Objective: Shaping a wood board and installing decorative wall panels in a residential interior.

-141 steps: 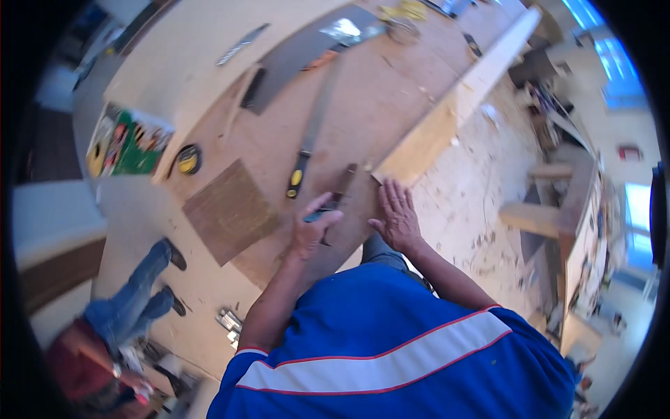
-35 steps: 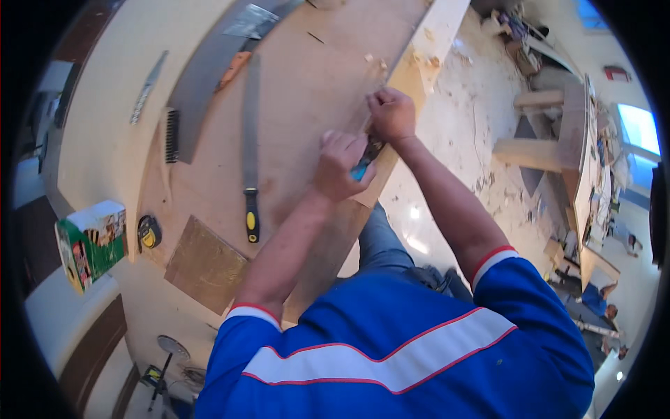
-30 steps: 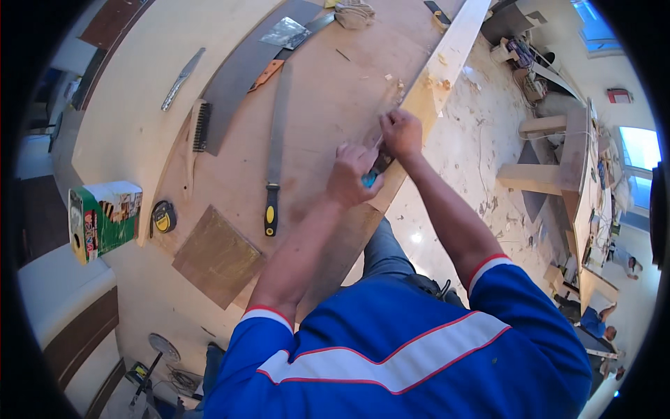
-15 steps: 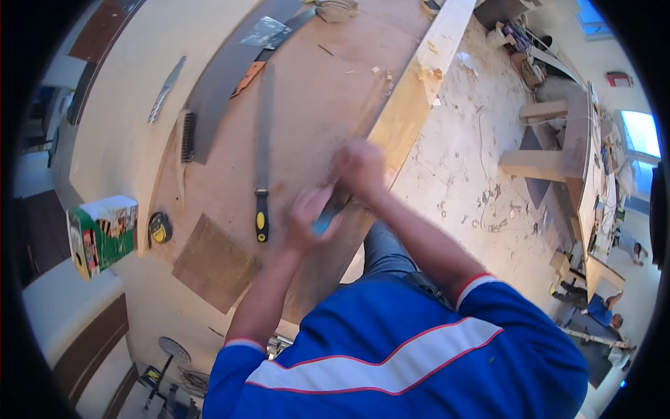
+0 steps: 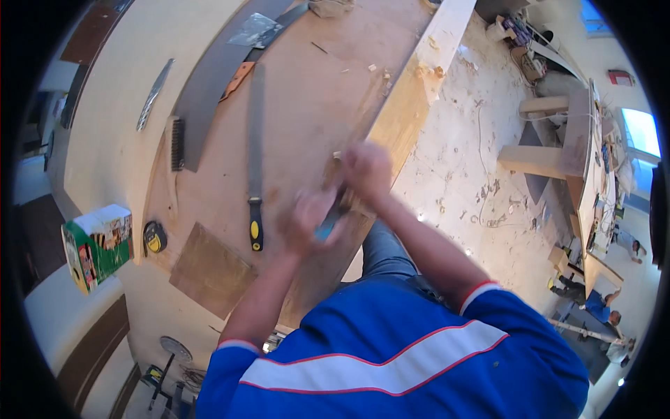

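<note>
My left hand (image 5: 312,218), smeared by motion, is curled round a dark hand tool with a teal part (image 5: 325,229). Just beyond it to the right, my right hand (image 5: 368,167) is closed in a fist at the tool's far end, and its fingers hide that part. The tool's kind does not show clearly. Both hands are low over a brown workbench (image 5: 300,133), beside a long pale wooden board (image 5: 401,115) along its right edge. A small pale shaving (image 5: 337,155) lies by the right hand. Left of my hands lies a file with a black and yellow handle (image 5: 256,223).
A wire brush (image 5: 176,144), a tape measure (image 5: 155,237), a flat brown sheet (image 5: 211,271) and a green box (image 5: 98,248) are at the left. A handsaw (image 5: 237,82) lies farther back. Shavings litter the floor (image 5: 453,160) at right. A person (image 5: 599,307) is at the far right.
The things on the bench's left side have shifted slightly left and down in the view. Both hands have moved a little to the right, still together at the tool.
</note>
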Motion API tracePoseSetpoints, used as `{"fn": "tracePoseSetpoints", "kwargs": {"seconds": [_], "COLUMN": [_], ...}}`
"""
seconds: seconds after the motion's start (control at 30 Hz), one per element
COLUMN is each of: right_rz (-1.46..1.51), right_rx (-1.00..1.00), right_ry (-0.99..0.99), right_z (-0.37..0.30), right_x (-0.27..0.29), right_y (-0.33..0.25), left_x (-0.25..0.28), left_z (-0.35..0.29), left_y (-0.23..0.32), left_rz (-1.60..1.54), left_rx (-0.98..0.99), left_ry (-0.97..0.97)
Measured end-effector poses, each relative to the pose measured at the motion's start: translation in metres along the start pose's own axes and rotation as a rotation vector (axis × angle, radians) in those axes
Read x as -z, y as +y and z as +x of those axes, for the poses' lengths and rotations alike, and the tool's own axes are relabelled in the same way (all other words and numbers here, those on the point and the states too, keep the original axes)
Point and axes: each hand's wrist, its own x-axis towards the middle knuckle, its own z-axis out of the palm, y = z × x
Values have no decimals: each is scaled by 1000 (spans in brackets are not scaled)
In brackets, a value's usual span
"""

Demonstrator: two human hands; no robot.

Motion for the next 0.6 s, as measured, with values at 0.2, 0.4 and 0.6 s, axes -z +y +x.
{"fn": "tracePoseSetpoints", "kwargs": {"seconds": [0.2,0.4,0.6], "right_rz": [4,-54,-56], "right_rx": [-81,-141,21], "right_ry": [68,-36,-45], "right_z": [80,77,-5], "right_x": [14,25,25], "right_y": [63,30,12], "left_x": [-65,-42,-49], "left_z": [70,64,-7], "left_y": [-42,-21,-6], "left_rz": [-40,2,71], "left_rx": [-16,-17,-27], "left_ry": [73,68,69]}}
